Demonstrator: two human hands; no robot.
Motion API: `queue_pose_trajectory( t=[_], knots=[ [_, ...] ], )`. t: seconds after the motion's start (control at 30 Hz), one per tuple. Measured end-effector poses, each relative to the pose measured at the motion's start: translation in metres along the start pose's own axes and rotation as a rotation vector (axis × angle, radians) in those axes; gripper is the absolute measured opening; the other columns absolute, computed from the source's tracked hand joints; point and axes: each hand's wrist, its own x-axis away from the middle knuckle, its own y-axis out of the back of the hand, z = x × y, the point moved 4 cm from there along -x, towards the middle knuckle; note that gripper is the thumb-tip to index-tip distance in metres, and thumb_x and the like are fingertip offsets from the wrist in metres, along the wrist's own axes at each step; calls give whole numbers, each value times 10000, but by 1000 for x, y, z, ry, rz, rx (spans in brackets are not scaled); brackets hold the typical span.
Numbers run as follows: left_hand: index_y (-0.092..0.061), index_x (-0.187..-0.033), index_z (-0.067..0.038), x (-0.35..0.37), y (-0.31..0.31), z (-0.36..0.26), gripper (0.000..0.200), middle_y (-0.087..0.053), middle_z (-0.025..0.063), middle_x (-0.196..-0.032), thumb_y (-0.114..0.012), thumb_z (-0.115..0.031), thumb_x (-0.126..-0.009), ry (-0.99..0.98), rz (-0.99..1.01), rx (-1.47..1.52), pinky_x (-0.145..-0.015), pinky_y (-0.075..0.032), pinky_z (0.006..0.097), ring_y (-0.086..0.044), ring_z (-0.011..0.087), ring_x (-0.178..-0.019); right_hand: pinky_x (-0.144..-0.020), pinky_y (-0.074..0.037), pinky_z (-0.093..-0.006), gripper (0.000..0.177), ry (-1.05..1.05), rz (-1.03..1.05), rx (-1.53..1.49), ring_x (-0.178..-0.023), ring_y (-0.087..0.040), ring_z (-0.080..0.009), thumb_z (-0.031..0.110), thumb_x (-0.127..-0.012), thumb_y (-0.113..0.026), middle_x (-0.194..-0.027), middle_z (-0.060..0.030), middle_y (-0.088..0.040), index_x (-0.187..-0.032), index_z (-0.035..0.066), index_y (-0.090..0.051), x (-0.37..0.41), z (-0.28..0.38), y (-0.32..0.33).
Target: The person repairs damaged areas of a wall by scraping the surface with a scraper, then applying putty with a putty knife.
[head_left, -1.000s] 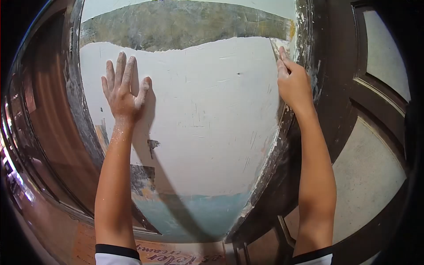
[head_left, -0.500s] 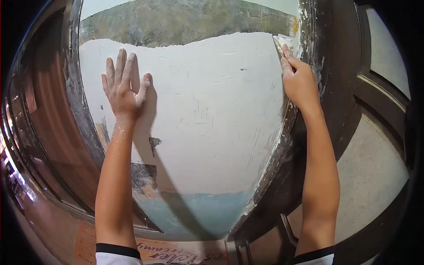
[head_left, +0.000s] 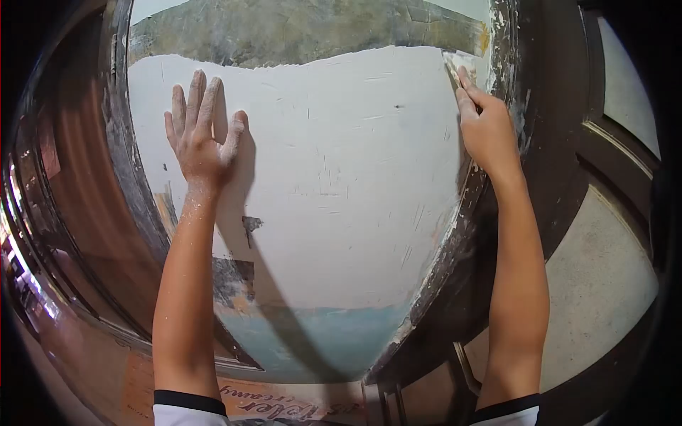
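Note:
My left hand (head_left: 201,132) lies flat with fingers spread on a panel coated in white putty (head_left: 334,177), near its upper left. My right hand (head_left: 485,126) grips a putty knife (head_left: 452,69) and presses its blade against the panel's upper right corner, at the edge of the white coat. Above the white coat runs a bare grey-green strip (head_left: 298,32) of the panel. At the bottom a blue-green painted area (head_left: 312,341) is uncovered. Both hands are dusted white.
A dark wooden frame (head_left: 490,234) with paint flecks borders the panel on the right, and a similar frame (head_left: 128,177) on the left. A dark door with pale panels (head_left: 604,270) stands to the right. Printed paper (head_left: 277,408) lies below.
My right hand with the putty knife has shifted slightly up and right along the panel's top right corner. The left hand stays pressed on the panel. The view has tilted a little.

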Motion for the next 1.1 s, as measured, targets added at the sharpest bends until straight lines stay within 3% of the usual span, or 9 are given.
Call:
queue_pose_trajectory(
  t=[0.13, 0.2, 0.43, 0.5, 0.53, 0.6, 1.0, 1.07, 1.1],
  knots=[
    [-560, -1514, -255, 0, -2, 4, 634, -415, 9, -1662, -687, -433, -919, -5, -5, -36, -1232, -172, 638, -293, 369, -1558, -886, -531, -428, 397, -88, 63, -22, -1000, -677, -449, 291, -1035, -570, -1111, -253, -710, -1414, 191, -634, 2, 8, 3],
    [-561, -1511, -251, 0, -3, 5, 637, -419, 6, -1660, -695, -425, -913, 0, -1, -22, -1232, -172, 638, -293, 366, -1559, -997, -494, -341, 413, -109, 80, -26, -1178, -697, -317, 268, -1053, -561, -1303, -236, -682, -1453, 171, -600, 2, 11, 3],
    [-559, -1513, -258, 0, -2, 4, 628, -412, 2, -1664, -666, -448, -925, 8, 7, -18, -1243, -156, 621, -277, 358, -1568, -994, -497, -343, 412, -112, 91, 9, -1154, -698, -347, 268, -1052, -564, -1277, -251, -679, -1451, 173, -602, 8, 8, -1],
    [-562, -1511, -258, 0, -3, 5, 625, -408, 1, -1666, -666, -442, -923, 3, 4, -12, -1245, -152, 617, -274, 357, -1569, -864, -532, -457, 403, -96, 40, -10, -967, -679, -464, 292, -1036, -560, -1079, -263, -711, -1429, 229, -626, 11, 7, -2],
    [-564, -1509, -257, 0, -3, 5, 623, -404, 1, -1668, -665, -437, -922, -4, -1, -13, -1248, -147, 613, -270, 356, -1571, -864, -532, -457, 403, -93, 41, -6, -967, -679, -464, 292, -1036, -560, -1079, -263, -711, -1429, 229, -626, 10, 8, -1],
    [-572, -1505, -255, 0, -1, 5, 617, -408, -1, -1666, -659, -425, -919, -3, 4, -1, -1246, -149, 616, -274, 353, -1570, -945, -511, -335, 406, -149, 125, 41, -1075, -717, -348, 271, -1048, -571, -1230, -244, -696, -1443, 181, -609, 5, 10, -2],
    [-555, -1516, -247, 1, -1, 3, 592, -428, 4, -1654, -665, -363, -945, -6, -23, 21, -1252, -150, 589, -289, 358, -1563, -972, -503, -335, 405, -154, 70, -53, -1124, -715, -332, 282, -1052, -566, -1261, -241, -694, -1429, 146, -618, 13, 18, -4],
    [-559, -1511, -242, 0, 1, 2, 593, -429, 7, -1654, -672, -353, -940, -6, -24, 9, -1250, -149, 593, -293, 364, -1560, -788, -522, -401, 400, -63, 26, -33, -786, -676, -364, 271, -1035, -585, -930, -246, -705, -1426, 201, -629, 5, 9, -10],
    [-560, -1511, -240, 0, 1, 2, 593, -430, 8, -1654, -674, -345, -938, -6, -22, 11, -1251, -149, 593, -294, 366, -1559, -793, -524, -399, 404, -31, 7, -77, -783, -674, -359, 267, -1035, -585, -926, -240, -710, -1434, 214, -625, 3, 9, -13]
  ],
)
